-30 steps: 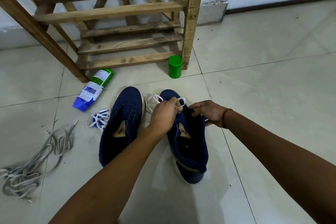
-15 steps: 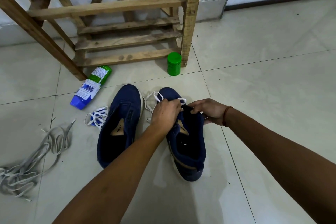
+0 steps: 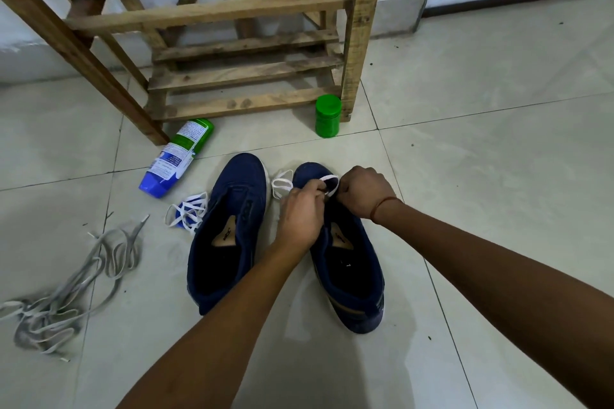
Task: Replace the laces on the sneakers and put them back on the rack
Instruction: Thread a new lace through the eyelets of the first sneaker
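navy sneaker [image 3: 352, 276] lies on floor [image 3: 498, 176] right under both grips, white lace [image 3: 329, 181] looped at its toe end. l grip [image 3: 300, 214] & r grip [image 3: 362, 191] both pinch that lace, knuckles close together. 2nd navy sneaker [image 3: 226, 236] just left of l grip; white lace bundle [image 3: 189, 212], grey laces [image 3: 66, 292] further left. green jar [image 3: 328, 115], bottle [image 3: 176, 158], wooden rack [image 3: 232, 10] beyond grips.

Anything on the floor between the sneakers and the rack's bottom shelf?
Nothing visible directly: the green jar stands by the right post of the rack, the tube lies near its left leg, both off to the sides.
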